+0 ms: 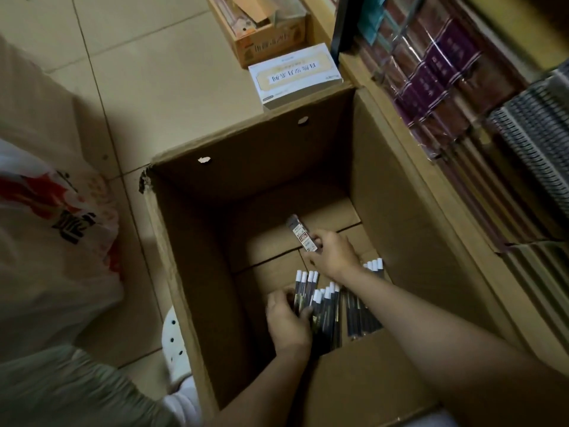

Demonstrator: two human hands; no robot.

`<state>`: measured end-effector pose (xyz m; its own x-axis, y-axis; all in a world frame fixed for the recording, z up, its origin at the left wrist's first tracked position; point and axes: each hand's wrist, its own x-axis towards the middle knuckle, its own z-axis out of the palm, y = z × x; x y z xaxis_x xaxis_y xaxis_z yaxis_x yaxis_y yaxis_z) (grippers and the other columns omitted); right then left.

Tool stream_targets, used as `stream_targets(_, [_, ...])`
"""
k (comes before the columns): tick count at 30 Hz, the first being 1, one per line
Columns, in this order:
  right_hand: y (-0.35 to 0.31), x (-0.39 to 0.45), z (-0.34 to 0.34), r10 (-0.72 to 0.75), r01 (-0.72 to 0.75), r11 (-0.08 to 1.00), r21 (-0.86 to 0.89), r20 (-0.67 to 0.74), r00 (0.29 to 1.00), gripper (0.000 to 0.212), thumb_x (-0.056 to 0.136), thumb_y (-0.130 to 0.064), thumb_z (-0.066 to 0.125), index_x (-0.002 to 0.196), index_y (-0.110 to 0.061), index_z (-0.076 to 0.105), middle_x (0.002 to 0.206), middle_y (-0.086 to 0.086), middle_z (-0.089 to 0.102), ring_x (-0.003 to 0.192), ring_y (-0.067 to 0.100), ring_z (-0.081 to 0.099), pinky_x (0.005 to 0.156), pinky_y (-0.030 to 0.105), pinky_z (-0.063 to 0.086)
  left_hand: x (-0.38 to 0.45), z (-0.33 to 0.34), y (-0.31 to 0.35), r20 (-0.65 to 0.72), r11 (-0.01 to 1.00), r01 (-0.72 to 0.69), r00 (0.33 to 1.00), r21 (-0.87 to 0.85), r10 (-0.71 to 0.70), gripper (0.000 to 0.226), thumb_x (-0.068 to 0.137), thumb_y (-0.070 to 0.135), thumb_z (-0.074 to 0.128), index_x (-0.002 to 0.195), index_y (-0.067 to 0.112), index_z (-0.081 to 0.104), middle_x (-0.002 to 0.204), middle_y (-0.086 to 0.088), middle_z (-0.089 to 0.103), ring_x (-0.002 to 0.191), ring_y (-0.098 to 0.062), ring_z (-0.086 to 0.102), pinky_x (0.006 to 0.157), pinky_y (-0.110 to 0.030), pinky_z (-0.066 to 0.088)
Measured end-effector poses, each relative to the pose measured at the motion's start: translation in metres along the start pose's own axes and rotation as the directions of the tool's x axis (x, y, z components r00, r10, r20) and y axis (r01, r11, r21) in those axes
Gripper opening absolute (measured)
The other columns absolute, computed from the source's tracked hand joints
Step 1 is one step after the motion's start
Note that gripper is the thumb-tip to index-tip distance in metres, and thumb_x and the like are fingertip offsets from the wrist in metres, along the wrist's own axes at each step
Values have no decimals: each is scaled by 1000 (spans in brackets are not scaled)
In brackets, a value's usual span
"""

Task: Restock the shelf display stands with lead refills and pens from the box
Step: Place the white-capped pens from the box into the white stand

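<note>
Deep in the cardboard box (191, 241), the right hand (331, 252) is pinching a light, rigid refill case (303, 234) midway, while the left hand (288, 322), at seven o'clock, is gripping slippery white-capped pens (320, 303).

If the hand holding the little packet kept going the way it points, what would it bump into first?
Probably the cardboard box, at its floor or far wall. The right hand points that way with its packet; depth is unclear.

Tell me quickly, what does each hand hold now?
Left hand: grips a bundle of dark pens with white caps inside the brown cardboard box.
Right hand: pinches a small labelled dark lead refill case.
</note>
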<state>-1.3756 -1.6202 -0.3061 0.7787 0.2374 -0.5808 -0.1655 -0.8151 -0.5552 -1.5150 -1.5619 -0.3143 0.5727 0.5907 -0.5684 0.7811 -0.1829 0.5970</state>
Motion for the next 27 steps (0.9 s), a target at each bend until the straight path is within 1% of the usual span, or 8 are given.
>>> stream_targets(2, [6, -3, -14, 85, -97, 982, 162, 83, 993, 27, 83, -12, 76, 106, -21, 65, 80, -11, 67, 76, 11, 66, 68, 28, 55, 0, 0, 1, -27, 997, 34, 999, -75, -36, 37, 74, 7, 79, 100, 27, 62, 103, 9, 59, 95, -8, 58, 93, -34, 51])
stream_targets(6, [13, -12, -35, 206, -237, 896, 376, 121, 971, 44, 81, -1, 74, 121, -11, 59, 111, 8, 69, 96, 22, 67, 87, 39, 57, 5, 1, 2, -4, 975, 160, 987, -156, -162, 26, 77, 13, 79, 90, 30, 66, 86, 20, 55, 76, 5, 50, 79, -25, 50])
stream_targets(12, [4, -49, -62, 217, -280, 805, 524, 179, 959, 56, 81, 14, 67, 130, -5, 51, 117, 18, 65, 82, 21, 65, 53, 24, 56, 22, -15, 15, 126, 969, 233, 967, -88, -221, 12, 87, 16, 70, 80, 21, 62, 88, -1, 67, 72, -8, 60, 55, -21, 45])
stream_targets(17, [-14, -88, -88, 188, -244, 811, 531, 158, 969, 41, 86, 13, 59, 120, -8, 49, 99, 15, 63, 70, 18, 64, 51, 24, 54, 21, -35, 48, 191, 995, 95, 977, 16, -96, 11, 97, 18, 56, 100, 9, 63, 99, -10, 68, 93, -25, 66, 88, -39, 54])
stream_targets(20, [-32, -112, -102, 158, -162, 788, 594, 59, 986, 12, 98, -12, 56, 109, -9, 54, 84, 9, 64, 65, 15, 63, 52, 25, 54, 12, -54, 91, 353, 986, 54, 935, -158, 6, 20, 103, 21, 39, 116, 11, 52, 92, -10, 58, 79, -20, 57, 72, -37, 53])
stream_targets(22, [-46, -128, -116, 142, -80, 814, 576, -63, 988, 10, 99, -23, 56, 100, -14, 60, 82, 3, 65, 67, 12, 62, 51, 24, 52, 7, -75, 129, 416, 984, -64, 900, -168, 130, 19, 104, 23, 35, 115, 14, 48, 86, -8, 50, 69, -17, 49, 58, -31, 48])
stream_targets(25, [-67, -156, -145, 90, 46, 861, 507, -241, 966, 5, 94, -23, 63, 94, -18, 61, 86, -2, 64, 78, 11, 63, 64, 26, 55, 1, -111, 187, 458, 928, -358, 811, -104, 364, 18, 104, 26, 36, 110, 15, 49, 79, -6, 49, 63, -15, 46, 47, -25, 42])
stream_targets(27, [-80, -171, -167, 35, 137, 829, 543, -295, 955, 18, 92, -14, 66, 109, -12, 59, 101, 6, 67, 93, 21, 67, 78, 30, 56, -3, -135, 221, 499, 874, -478, 740, -82, 452, 19, 104, 29, 38, 109, 17, 52, 80, -4, 53, 66, -15, 50, 54, -27, 43])
